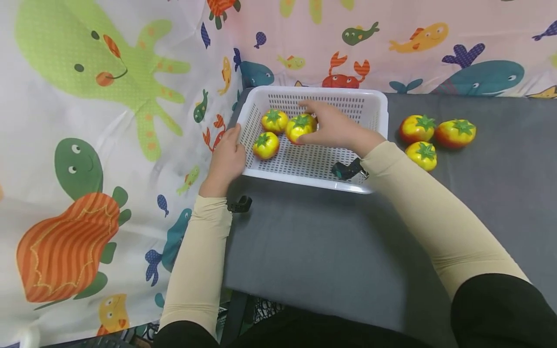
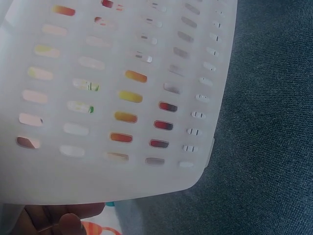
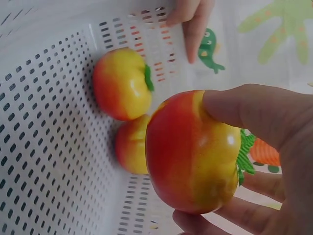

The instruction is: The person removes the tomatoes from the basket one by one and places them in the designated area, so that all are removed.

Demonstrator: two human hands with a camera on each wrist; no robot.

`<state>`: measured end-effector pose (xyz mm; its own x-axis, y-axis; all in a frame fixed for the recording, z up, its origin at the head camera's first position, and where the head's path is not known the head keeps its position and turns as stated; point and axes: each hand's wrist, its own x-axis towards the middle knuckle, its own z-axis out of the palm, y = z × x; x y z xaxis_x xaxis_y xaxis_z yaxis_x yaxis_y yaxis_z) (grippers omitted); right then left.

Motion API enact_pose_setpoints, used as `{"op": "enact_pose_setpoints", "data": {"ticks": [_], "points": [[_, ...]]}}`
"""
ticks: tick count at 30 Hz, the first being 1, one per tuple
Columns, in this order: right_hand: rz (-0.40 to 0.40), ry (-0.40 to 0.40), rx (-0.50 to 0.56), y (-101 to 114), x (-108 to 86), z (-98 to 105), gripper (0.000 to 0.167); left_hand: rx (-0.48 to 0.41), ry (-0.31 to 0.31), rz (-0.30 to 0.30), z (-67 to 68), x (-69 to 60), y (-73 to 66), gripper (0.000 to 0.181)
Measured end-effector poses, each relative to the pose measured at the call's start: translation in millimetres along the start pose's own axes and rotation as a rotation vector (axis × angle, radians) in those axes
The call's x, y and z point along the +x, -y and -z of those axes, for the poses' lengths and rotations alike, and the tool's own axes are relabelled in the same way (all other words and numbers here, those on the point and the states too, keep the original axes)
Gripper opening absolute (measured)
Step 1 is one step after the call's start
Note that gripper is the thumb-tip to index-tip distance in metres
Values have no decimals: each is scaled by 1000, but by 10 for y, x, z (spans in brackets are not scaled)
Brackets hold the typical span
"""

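Observation:
A white perforated plastic basket [image 1: 309, 187] lies on the grey table, and my left hand [image 1: 227, 157] holds its left rim. Inside it, my right hand [image 1: 332, 124] grips a yellow-and-red persimmon [image 1: 301, 126] with a green leafy top. In the right wrist view the thumb and fingers wrap the held persimmon [image 3: 190, 152]. Two more persimmons, one at the back [image 1: 274, 121] and one nearer me [image 1: 266, 146], rest in the basket's left end. The left wrist view shows the basket's outer wall [image 2: 161, 181], with the left fingers [image 2: 73, 223] at its rim.
Three more persimmons [image 1: 455, 134] sit close together on the grey table [image 1: 313, 251], right of the basket. A sea-animal curtain [image 1: 143, 116] hangs along the left side and behind the table. Dark bands [image 1: 239, 204] are on both wrists.

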<state>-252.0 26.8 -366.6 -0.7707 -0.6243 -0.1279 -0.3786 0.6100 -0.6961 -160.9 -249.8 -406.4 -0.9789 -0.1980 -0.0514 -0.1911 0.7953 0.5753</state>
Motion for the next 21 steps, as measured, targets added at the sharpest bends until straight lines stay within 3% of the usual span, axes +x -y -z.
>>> {"op": "enact_pose_setpoints", "data": {"ticks": [7,21], "points": [[-6,-7,12,30,-174,158,98,21,3,2,0,12,-4,61],[-49,-95,33,-76,-537,372,101,16,23,-9,6,31,5,61]]}}
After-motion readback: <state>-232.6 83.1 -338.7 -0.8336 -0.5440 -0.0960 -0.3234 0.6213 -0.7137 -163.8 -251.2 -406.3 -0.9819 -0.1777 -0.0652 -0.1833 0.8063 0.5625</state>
